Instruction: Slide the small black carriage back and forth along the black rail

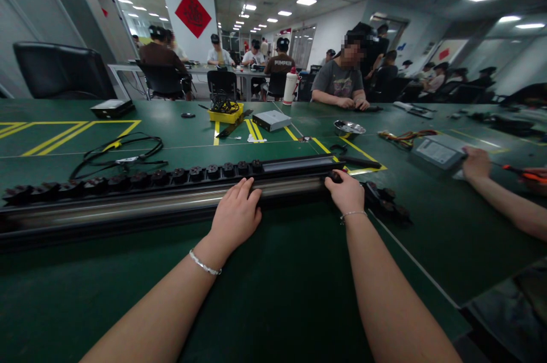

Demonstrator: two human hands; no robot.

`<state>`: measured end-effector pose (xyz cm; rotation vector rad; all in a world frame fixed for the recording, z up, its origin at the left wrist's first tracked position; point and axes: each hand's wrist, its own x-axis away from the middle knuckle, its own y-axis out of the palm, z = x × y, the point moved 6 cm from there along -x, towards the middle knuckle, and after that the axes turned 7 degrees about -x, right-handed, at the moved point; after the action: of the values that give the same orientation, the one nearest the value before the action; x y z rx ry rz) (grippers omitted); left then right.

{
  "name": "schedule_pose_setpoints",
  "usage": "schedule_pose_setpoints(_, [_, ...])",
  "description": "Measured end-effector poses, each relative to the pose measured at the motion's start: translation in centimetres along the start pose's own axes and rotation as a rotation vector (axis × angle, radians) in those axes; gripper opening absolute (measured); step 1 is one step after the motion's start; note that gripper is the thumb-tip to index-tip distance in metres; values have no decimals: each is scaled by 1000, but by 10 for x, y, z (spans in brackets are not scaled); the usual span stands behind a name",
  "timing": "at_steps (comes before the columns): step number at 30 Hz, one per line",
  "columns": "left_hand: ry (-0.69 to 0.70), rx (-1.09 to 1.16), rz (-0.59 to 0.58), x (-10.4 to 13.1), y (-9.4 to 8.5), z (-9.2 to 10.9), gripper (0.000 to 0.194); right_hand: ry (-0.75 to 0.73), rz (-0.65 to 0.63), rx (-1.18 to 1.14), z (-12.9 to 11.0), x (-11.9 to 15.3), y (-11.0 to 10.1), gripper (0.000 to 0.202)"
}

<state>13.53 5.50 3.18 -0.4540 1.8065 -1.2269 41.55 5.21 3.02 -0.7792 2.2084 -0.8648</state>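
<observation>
A long black metal rail (171,206) with a shiny channel lies across the green table. Resting flat on its middle, my left hand (237,212) has its fingers spread. My right hand (347,191) is at the rail's right end, its fingers closed round a small black part (335,177). Behind the channel, a row of black socket modules (179,176) sits in a second track, whose right part is bare. Several more black modules (388,202) lie just right of my right hand.
Behind the rail are a black cable loop (117,152), a yellow basket (225,114), a grey box (272,119), a metal bowl (349,128) and a white bottle (290,87). At the right, another person's hand (476,163) touches a power supply (439,150). A person sits opposite.
</observation>
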Motion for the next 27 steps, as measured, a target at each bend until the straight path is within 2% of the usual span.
schedule_pose_setpoints(10, [-3,-8,10,0,2,-1,36,37,4,3,7,-3,1,42])
schedule_pose_setpoints(19, [7,-22,7,0,2,-1,35,-49,23,-13,5,-6,3,39])
schedule_pose_setpoints(27, [8,-22,12,0,2,0,33,-29,-9,-6,4,-6,6,40])
